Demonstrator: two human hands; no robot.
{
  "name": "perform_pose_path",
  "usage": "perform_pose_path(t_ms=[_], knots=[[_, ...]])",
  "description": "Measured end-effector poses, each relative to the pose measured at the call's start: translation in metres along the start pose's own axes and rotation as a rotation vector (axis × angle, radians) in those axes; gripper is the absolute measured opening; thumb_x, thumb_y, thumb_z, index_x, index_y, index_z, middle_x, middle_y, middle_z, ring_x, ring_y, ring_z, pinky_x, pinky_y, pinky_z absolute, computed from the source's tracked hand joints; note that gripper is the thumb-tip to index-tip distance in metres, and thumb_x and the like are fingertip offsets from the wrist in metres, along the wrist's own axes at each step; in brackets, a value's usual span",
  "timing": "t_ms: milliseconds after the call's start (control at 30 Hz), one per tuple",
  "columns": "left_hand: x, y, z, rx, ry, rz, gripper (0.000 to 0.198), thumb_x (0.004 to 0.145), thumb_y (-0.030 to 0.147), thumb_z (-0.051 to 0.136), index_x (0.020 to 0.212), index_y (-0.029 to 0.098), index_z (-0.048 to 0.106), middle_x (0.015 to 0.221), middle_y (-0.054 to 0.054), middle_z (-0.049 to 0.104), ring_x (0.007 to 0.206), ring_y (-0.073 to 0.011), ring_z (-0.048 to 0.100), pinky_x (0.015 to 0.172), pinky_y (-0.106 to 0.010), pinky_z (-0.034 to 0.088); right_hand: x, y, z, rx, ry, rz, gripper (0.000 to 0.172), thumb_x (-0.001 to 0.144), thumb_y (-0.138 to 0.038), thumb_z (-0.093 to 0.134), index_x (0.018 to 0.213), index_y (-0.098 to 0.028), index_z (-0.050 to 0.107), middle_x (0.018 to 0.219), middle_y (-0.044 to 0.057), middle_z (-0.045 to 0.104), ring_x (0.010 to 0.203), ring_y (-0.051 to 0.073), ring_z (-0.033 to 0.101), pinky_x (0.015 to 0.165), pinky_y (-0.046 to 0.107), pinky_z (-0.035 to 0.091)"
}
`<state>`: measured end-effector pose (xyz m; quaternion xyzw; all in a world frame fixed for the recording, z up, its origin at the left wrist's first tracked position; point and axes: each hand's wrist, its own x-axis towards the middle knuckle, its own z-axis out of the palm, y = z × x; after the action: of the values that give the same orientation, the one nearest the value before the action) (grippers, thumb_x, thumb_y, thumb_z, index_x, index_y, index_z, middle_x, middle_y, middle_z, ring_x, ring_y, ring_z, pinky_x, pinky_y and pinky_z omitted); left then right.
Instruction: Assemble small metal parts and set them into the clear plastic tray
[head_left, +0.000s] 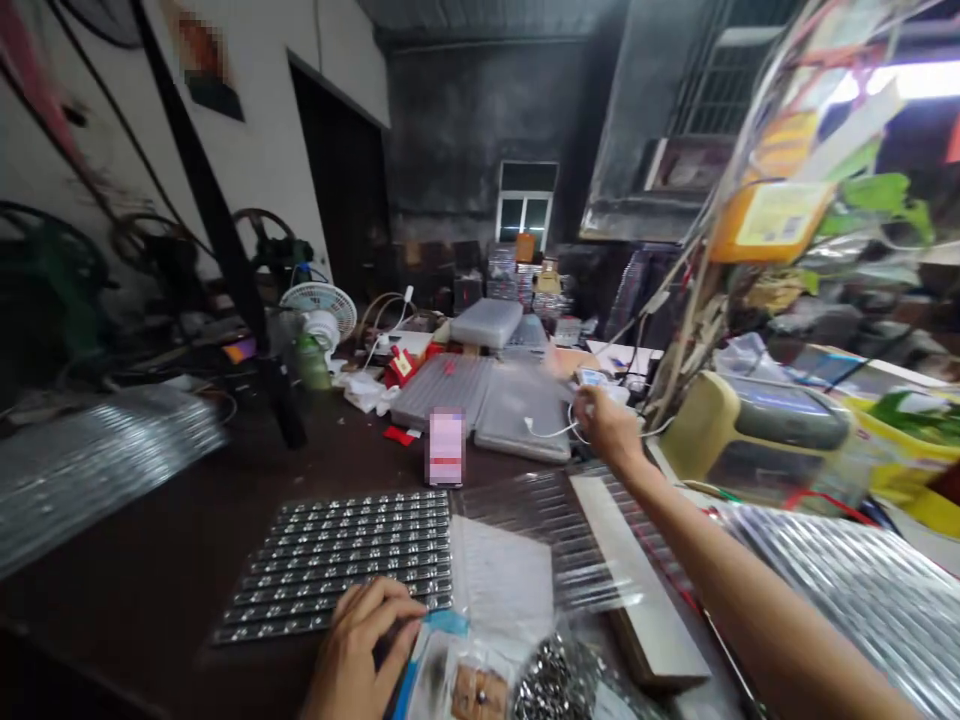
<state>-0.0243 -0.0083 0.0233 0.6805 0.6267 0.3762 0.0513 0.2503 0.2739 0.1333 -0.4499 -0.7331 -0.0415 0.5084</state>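
My left hand (360, 640) lies curled at the lower edge of an LED module panel (337, 565), close to a blue-edged packet (442, 625). Whether it grips anything cannot be seen. My right hand (609, 428) is stretched out across the bench, its fingers at a white cable (551, 432) and a small white device (596, 380). A clear plastic sheet (517, 560) lies beside the panel. Below it sits a bag of small metal parts (551, 685). A phone (446, 445) with a blurred screen stands nearby.
Plastic-wrapped panel stacks (97, 470) lie at the left of the dark bench (150, 560), and more (862, 570) at the right. Grey plastic cases (442, 390) stand ahead. A yellow-green machine (750, 430) sits right of my arm. A desk fan (319, 315) stands far left.
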Motion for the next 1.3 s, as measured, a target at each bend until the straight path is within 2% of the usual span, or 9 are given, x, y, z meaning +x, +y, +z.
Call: perform_pose_path(t_ms=[133, 200, 267, 367, 467, 700, 900, 1100, 1300], knots=[[0.009, -0.009, -0.040, -0.279, 0.214, -0.269, 0.026, 0.085, 0.043, 0.055, 0.097, 0.025, 0.067, 0.103, -0.006, 0.067, 0.098, -0.0226, 0.062, 0.088, -0.037, 0.049, -0.018, -0.052, -0.063, 0.412, 0.178, 0.050, 0.035, 0.090, -0.041, 0.050, 0.119, -0.024, 0.039, 0.101, 0.007, 0.065, 0.077, 0.018, 0.066, 0.058, 0.029, 0.052], [0.013, -0.015, -0.068, -0.440, 0.381, -0.379, 0.044, 0.085, 0.055, 0.049, 0.114, 0.024, 0.060, 0.120, -0.008, 0.061, 0.109, -0.0239, 0.058, 0.092, -0.037, 0.047, -0.046, -0.084, -0.075, 0.628, 0.111, 0.196, 0.038, 0.088, -0.044, 0.052, 0.119, -0.027, 0.039, 0.094, 0.003, 0.066, 0.065, 0.016, 0.066, 0.049, 0.027, 0.051], [0.014, -0.024, -0.094, -0.634, 0.423, -0.432, 0.060, 0.085, 0.064, 0.039, 0.132, 0.026, 0.045, 0.134, -0.009, 0.052, 0.112, -0.0241, 0.056, 0.090, -0.038, 0.049, -0.082, -0.109, -0.065, 0.733, -0.082, 0.340, 0.039, 0.086, -0.048, 0.054, 0.116, -0.026, 0.043, 0.086, 0.003, 0.066, 0.057, 0.015, 0.064, 0.044, 0.026, 0.050], [0.004, -0.050, -0.117, -0.709, 0.302, -0.510, 0.072, 0.081, 0.061, 0.050, 0.141, 0.027, 0.031, 0.129, -0.011, 0.055, 0.085, -0.0191, 0.065, 0.063, -0.030, 0.055, -0.140, -0.125, -0.019, 0.718, -0.347, 0.467, 0.044, 0.089, -0.050, 0.046, 0.122, -0.021, 0.043, 0.092, 0.007, 0.065, 0.059, 0.016, 0.064, 0.044, 0.027, 0.050], [-0.010, -0.097, -0.121, -0.461, 0.249, -0.582, 0.069, 0.079, 0.054, 0.057, 0.136, 0.020, 0.038, 0.115, -0.011, 0.060, 0.062, -0.0138, 0.061, 0.044, -0.024, 0.048, -0.183, -0.127, 0.034, 0.464, -0.441, 0.333, 0.049, 0.089, -0.047, 0.042, 0.128, -0.018, 0.042, 0.112, 0.014, 0.059, 0.071, 0.016, 0.064, 0.062, 0.033, 0.055], [-0.018, -0.192, -0.098, 0.203, 0.131, -0.454, 0.044, 0.085, 0.034, 0.047, 0.123, 0.012, 0.052, 0.102, -0.013, 0.066, 0.096, -0.0279, 0.064, 0.090, -0.044, 0.049, -0.208, -0.144, 0.088, 0.110, -0.655, 0.269, 0.043, 0.085, -0.030, 0.047, 0.124, -0.013, 0.053, 0.115, 0.016, 0.060, 0.088, 0.022, 0.061, 0.085, 0.039, 0.048], [-0.023, -0.213, -0.082, 0.114, 0.082, -0.506, 0.044, 0.088, 0.030, 0.045, 0.128, 0.010, 0.045, 0.109, -0.015, 0.064, 0.089, -0.0219, 0.066, 0.085, -0.038, 0.051, -0.208, -0.156, 0.096, -0.054, -0.715, 0.300, 0.047, 0.087, -0.034, 0.044, 0.128, -0.012, 0.051, 0.107, 0.015, 0.064, 0.093, 0.026, 0.060, 0.085, 0.039, 0.045], [-0.039, -0.220, -0.112, 0.291, 0.044, -0.501, 0.045, 0.088, 0.031, 0.047, 0.127, 0.009, 0.049, 0.114, -0.016, 0.059, 0.103, -0.0266, 0.059, 0.091, -0.041, 0.047, -0.221, -0.179, 0.107, -0.162, -0.746, 0.196, 0.045, 0.089, -0.036, 0.041, 0.127, -0.015, 0.052, 0.118, 0.015, 0.058, 0.101, 0.028, 0.056, 0.084, 0.040, 0.045], [-0.013, -0.226, -0.124, 0.433, 0.003, -0.485, 0.037, 0.091, 0.028, 0.041, 0.120, 0.013, 0.058, 0.127, -0.015, 0.055, 0.115, -0.0303, 0.050, 0.096, -0.048, 0.040, -0.206, -0.190, 0.119, -0.298, -0.774, 0.204, 0.039, 0.090, -0.030, 0.037, 0.120, -0.014, 0.057, 0.115, 0.017, 0.057, 0.098, 0.029, 0.057, 0.079, 0.041, 0.045]])
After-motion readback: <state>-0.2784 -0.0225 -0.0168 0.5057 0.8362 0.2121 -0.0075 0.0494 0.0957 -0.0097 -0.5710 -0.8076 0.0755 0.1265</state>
